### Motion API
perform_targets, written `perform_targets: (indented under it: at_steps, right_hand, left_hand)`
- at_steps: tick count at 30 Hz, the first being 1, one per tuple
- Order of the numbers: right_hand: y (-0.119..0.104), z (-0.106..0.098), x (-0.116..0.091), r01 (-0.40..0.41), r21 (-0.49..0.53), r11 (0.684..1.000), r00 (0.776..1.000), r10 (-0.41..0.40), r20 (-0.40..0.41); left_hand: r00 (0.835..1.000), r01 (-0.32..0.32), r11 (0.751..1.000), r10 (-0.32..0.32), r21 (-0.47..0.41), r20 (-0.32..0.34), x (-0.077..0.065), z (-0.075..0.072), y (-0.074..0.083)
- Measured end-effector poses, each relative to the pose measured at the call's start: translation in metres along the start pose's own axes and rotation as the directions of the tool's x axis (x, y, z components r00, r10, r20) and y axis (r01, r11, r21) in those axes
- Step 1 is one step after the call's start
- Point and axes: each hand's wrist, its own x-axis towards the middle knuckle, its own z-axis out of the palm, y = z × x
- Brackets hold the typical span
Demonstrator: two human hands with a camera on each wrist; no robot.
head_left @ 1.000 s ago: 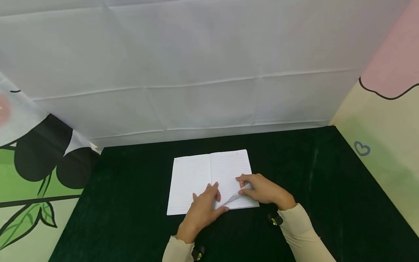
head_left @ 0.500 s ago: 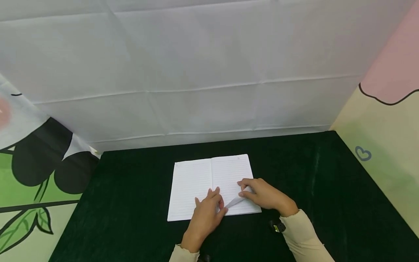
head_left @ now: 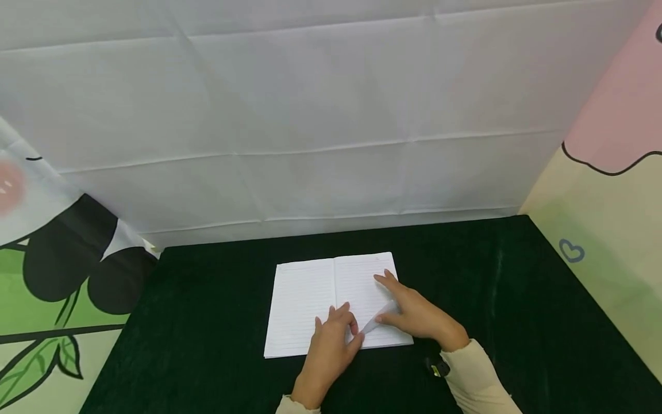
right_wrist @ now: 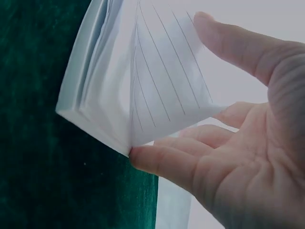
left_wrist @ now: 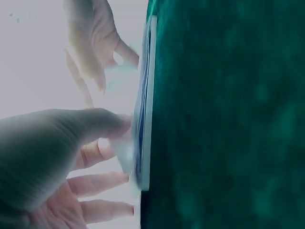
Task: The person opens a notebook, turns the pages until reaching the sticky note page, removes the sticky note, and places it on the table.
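An open lined notebook (head_left: 302, 305) lies on the dark green cloth. The lower right corner of its right page is folded up into a slanting flap (head_left: 381, 317). At the lower end of that fold, my left hand (head_left: 329, 352) pinches the page between thumb and index finger; its other fingers reach over the paper. My right hand (head_left: 416, 313) is spread at the right edge, thumb by the flap and index finger stretched over the page. In the right wrist view the lined flap (right_wrist: 164, 81) stands raised between the right thumb and fingers.
Dark green cloth (head_left: 207, 322) covers the table. Behind it hangs a white sheet (head_left: 310, 115). Printed panels stand at the left (head_left: 67, 253) and right (head_left: 610, 230). A small dark device (head_left: 437, 367) sits at the right wrist.
My right hand has let its pinch on the flap go and spread its fingers. My left hand has shifted right along the lower edge, and its thumb and index finger have closed on the fold.
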Motion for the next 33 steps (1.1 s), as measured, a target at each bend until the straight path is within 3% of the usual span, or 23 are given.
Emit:
perform_targets:
  at_steps: [11,20,23,28,31,33]
  right_hand:
    - [0.000,0.000,0.004,0.023,0.019,1.000,0.998,-0.021,-0.061]
    - [-0.002,0.009,0.002,-0.013,0.005,1.000,0.998,0.014,-0.062]
    - [-0.002,0.009,0.002,-0.006,-0.014,1.000,0.998,0.005,-0.068]
    - [-0.005,0.009,0.004,-0.012,-0.028,1.000,0.998,0.010,-0.062]
    - [-0.006,0.010,0.005,-0.039,-0.033,0.999,0.998,0.037,-0.060]
    - [-0.007,0.010,0.005,-0.058,-0.030,0.998,0.997,0.056,-0.060]
  left_hand:
    - [0.999,0.008,1.000,-0.009,-0.011,-0.053,0.006,-0.002,0.002]
    - [0.976,0.100,0.995,-0.104,-0.030,-0.192,0.011,-0.009,-0.004]
    - [0.978,0.068,0.997,-0.074,-0.036,-0.195,0.013,-0.009,-0.002]
    - [0.993,-0.029,1.000,0.030,0.005,-0.117,0.012,-0.006,0.004]
    - [0.989,-0.015,0.999,0.021,0.044,-0.147,0.013,-0.005,0.004]
    - [0.982,0.028,0.998,-0.018,0.051,-0.190,0.014,-0.007,0.001]
